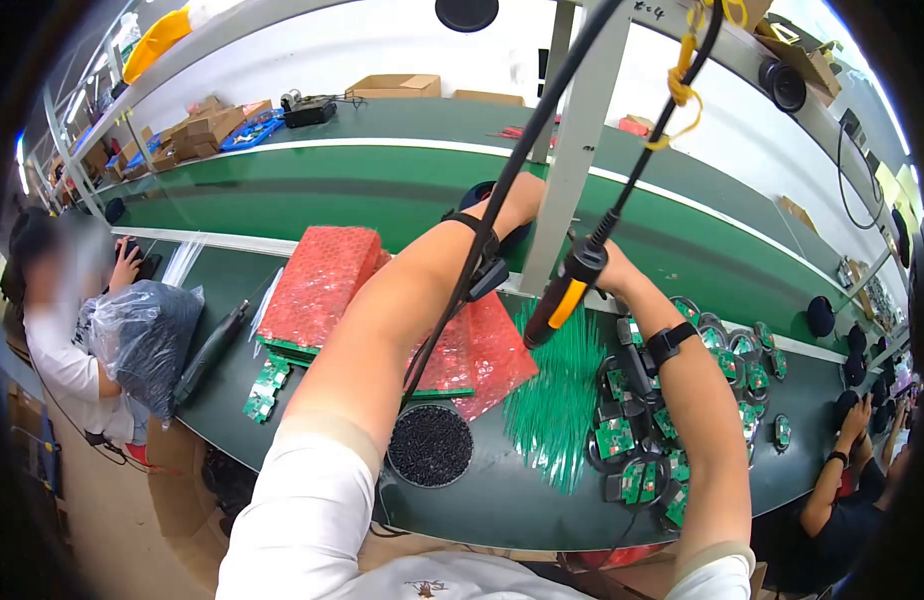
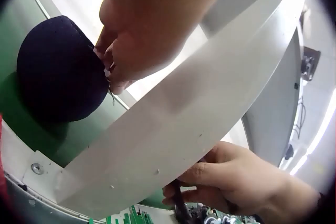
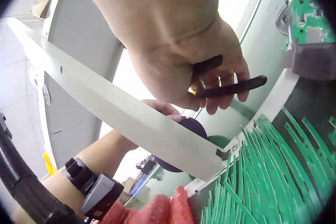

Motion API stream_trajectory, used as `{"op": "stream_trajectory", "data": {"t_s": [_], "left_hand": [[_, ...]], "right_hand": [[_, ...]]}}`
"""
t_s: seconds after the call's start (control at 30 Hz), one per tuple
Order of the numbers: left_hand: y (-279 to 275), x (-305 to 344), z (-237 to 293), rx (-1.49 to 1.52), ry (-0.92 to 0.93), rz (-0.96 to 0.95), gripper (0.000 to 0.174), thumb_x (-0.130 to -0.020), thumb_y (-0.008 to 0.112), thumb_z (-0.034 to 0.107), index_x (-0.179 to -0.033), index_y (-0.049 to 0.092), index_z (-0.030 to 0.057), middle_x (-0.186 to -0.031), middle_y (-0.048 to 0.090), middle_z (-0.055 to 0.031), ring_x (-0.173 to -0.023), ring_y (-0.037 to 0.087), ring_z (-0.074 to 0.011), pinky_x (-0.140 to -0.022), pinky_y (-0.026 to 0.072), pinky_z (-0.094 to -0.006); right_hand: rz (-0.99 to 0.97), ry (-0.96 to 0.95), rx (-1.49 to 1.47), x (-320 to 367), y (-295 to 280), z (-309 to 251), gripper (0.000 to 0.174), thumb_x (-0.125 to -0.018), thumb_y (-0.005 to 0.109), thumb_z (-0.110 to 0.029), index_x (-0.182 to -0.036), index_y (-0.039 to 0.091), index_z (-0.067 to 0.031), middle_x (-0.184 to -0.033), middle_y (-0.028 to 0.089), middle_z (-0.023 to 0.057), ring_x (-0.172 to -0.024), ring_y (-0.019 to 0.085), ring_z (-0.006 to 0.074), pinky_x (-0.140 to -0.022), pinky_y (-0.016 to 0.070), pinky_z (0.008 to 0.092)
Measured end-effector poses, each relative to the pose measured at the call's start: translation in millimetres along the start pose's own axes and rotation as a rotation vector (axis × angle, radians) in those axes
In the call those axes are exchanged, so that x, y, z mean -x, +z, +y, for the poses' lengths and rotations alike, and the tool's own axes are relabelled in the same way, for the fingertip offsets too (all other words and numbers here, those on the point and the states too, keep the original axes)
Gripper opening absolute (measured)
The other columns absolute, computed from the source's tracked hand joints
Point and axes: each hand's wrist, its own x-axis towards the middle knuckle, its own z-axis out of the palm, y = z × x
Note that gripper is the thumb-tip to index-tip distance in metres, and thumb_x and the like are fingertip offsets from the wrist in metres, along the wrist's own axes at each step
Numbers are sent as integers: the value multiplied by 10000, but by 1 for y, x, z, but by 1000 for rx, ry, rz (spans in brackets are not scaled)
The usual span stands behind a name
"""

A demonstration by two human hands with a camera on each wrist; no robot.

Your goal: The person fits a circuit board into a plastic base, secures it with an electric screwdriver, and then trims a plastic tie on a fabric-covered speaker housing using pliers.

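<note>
Behind the white post (image 1: 572,150), my left hand (image 1: 522,198) reaches over the back of the bench. In the left wrist view its curled fingers pinch the edge of a dark navy round disc (image 2: 60,71); a thin wire end shows just below them. On the other side of the post, my right hand (image 3: 218,50) grips a plier-like tool with two dark handles (image 3: 236,86), whose working end is hidden. Directly in front of the right hand in the head view hangs a black and orange electric screwdriver (image 1: 572,285).
Green cable ties (image 1: 552,400) lie beside several wired circuit boards (image 1: 614,438). Red bubble-wrap (image 1: 322,280), a tub of small black parts (image 1: 430,447) and a second screwdriver (image 1: 212,350) are on the bench (image 1: 522,510). A person (image 1: 67,340) sits at left, another (image 1: 852,470) at right.
</note>
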Motion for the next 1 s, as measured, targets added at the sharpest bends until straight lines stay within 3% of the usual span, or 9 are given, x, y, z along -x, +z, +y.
{"op": "stream_trajectory", "data": {"t_s": [0.1,0.13,0.2,0.5,0.7,0.8,0.9,0.97,1.0], "left_hand": [[21,-4,-15,240,-45,111,214,-869,628,237,-895,738,56,-871,723,-228,-850,721,-389,-703,578,-457],[126,-68,-77,577,8,232,232,-876,608,223,-914,755,47,-945,718,-251,-898,710,-423,-795,580,-496],[53,-29,-35,172,31,171,226,-853,642,256,-917,757,73,-949,723,-225,-919,698,-417,-831,565,-489],[37,-33,-47,88,109,144,275,-883,678,345,-1016,738,111,-1003,734,-150,-890,697,-354,-741,558,-433],[56,-35,-38,16,235,219,193,-855,628,207,-835,737,49,-875,727,-214,-823,704,-410,-739,567,-484],[99,-45,-59,679,218,285,264,-869,640,302,-858,739,58,-890,722,-227,-830,703,-411,-734,569,-488],[45,-15,-25,274,181,241,328,-882,646,386,-893,742,73,-897,724,-212,-828,700,-407,-723,568,-477],[60,-20,-29,165,257,344,339,-878,651,411,-909,736,85,-918,725,-194,-842,694,-400,-726,564,-468],[43,-11,-19,216,187,253,348,-873,653,421,-905,730,83,-919,723,-190,-854,691,-393,-731,564,-461]], "right_hand": [[34,269,-272,5,8,-41,147,-970,640,-161,-957,598,-20,-781,590,44,-645,562,141,-542,487,331],[33,276,-280,4,13,-43,147,-970,640,-161,-957,598,-20,-781,590,44,-645,562,141,-542,487,331],[115,315,-324,-3,17,-43,152,-984,640,-166,-995,597,-20,-796,597,45,-632,561,139,-531,482,336],[188,183,-548,-24,22,-45,143,-972,680,-153,-976,642,-15,-776,620,34,-613,557,122,-555,468,289],[347,131,-797,-42,25,-66,93,-962,668,-83,-964,630,2,-772,613,43,-622,572,128,-540,482,292],[475,174,-817,-38,30,-75,32,-969,634,-21,-956,627,8,-754,616,44,-627,587,138,-546,504,290],[499,149,-906,-62,46,-38,66,-975,632,-58,-964,635,6,-752,627,40,-628,595,139,-550,508,280],[632,136,-578,-94,58,6,87,-932,700,-92,-955,677,-11,-724,624,16,-627,597,121,-551,460,282],[518,262,-915,-57,39,-47,91,-948,680,-85,-917,665,0,-727,630,32,-610,584,130,-530,456,290]]}}
